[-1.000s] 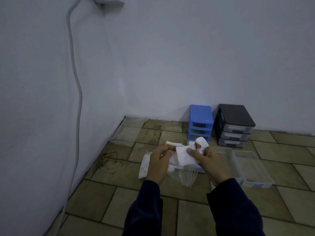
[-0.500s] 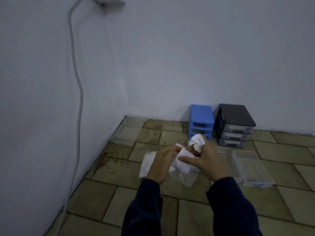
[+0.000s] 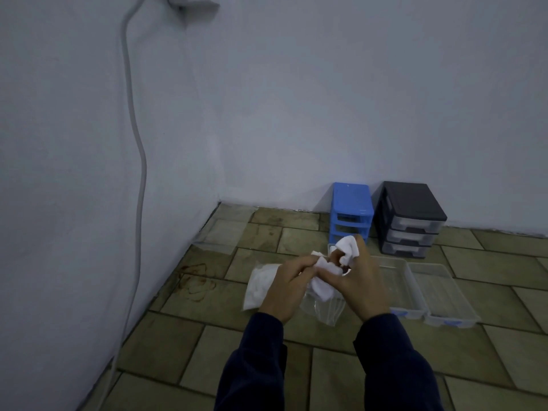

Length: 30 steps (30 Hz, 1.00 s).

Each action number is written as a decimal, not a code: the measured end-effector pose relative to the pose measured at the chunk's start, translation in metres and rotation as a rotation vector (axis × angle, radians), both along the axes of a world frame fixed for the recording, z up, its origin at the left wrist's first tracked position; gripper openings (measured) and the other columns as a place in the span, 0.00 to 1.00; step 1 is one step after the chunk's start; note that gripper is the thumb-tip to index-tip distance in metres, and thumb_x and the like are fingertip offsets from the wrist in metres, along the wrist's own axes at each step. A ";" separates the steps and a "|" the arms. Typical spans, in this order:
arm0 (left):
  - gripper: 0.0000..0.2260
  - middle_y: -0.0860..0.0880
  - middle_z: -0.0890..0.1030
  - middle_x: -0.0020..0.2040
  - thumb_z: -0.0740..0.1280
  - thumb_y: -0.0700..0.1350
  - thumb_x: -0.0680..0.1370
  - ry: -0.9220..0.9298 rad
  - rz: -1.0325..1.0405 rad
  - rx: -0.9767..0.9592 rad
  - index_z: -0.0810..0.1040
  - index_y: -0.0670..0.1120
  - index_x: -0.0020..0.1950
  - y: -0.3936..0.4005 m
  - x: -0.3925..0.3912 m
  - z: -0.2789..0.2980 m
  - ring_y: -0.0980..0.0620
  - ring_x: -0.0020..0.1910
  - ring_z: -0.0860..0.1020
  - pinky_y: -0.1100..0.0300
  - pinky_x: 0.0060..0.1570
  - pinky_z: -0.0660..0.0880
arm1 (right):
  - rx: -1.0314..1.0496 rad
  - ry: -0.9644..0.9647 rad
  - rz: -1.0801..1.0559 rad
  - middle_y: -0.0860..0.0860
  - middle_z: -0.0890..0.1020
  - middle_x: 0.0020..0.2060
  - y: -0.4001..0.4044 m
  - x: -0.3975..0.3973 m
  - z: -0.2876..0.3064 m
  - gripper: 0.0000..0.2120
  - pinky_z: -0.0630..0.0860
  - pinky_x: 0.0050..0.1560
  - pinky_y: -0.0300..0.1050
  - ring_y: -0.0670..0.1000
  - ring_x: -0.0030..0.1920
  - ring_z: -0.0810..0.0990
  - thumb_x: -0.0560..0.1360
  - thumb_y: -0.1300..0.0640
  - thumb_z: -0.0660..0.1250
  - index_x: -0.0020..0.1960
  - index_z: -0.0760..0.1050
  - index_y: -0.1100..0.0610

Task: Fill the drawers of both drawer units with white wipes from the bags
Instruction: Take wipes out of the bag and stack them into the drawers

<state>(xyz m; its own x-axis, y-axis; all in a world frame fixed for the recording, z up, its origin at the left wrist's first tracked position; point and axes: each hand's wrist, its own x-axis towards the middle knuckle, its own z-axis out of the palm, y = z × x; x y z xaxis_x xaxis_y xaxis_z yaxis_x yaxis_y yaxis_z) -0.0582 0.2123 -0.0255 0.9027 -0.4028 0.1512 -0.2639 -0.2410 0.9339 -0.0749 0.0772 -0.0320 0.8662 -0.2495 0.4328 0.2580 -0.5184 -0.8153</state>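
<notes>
Above the tiled floor, my left hand and my right hand both grip a crumpled white wipe; its bunched upper end sticks out between my right fingers. A clear plastic bag hangs under the hands. A bag of white wipes lies on the floor behind my left hand. The blue drawer unit and the black drawer unit stand against the back wall. Two clear drawers lie on the floor to the right of my hands.
A flat empty clear bag lies in the corner by the left wall. A grey cable runs down the left wall to the floor. Reddish stains mark the tiles near the wall.
Both hands have bunched the wipe tighter. My right hand has turned and rolled the wipe's upper end up between its fingers. The bags on the floor have not moved.
</notes>
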 end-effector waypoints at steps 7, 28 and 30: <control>0.10 0.54 0.77 0.50 0.57 0.39 0.81 0.111 0.081 -0.095 0.75 0.44 0.58 -0.001 -0.006 -0.002 0.58 0.49 0.76 0.73 0.45 0.74 | 0.069 0.097 0.070 0.50 0.69 0.36 -0.007 -0.004 -0.003 0.13 0.66 0.33 0.33 0.47 0.36 0.68 0.71 0.62 0.70 0.42 0.65 0.57; 0.10 0.53 0.77 0.52 0.66 0.35 0.76 -0.013 0.191 -0.231 0.78 0.51 0.45 0.002 0.005 -0.014 0.60 0.50 0.77 0.67 0.45 0.76 | 0.560 0.197 0.156 0.52 0.82 0.40 -0.004 -0.010 0.020 0.03 0.76 0.36 0.36 0.47 0.39 0.81 0.72 0.64 0.68 0.45 0.76 0.58; 0.14 0.51 0.76 0.55 0.68 0.34 0.74 -0.044 0.201 -0.242 0.78 0.54 0.47 0.001 0.005 -0.017 0.56 0.54 0.76 0.65 0.48 0.77 | 0.626 0.196 0.101 0.55 0.82 0.42 -0.005 -0.008 0.018 0.05 0.78 0.39 0.41 0.53 0.43 0.81 0.71 0.64 0.70 0.44 0.74 0.59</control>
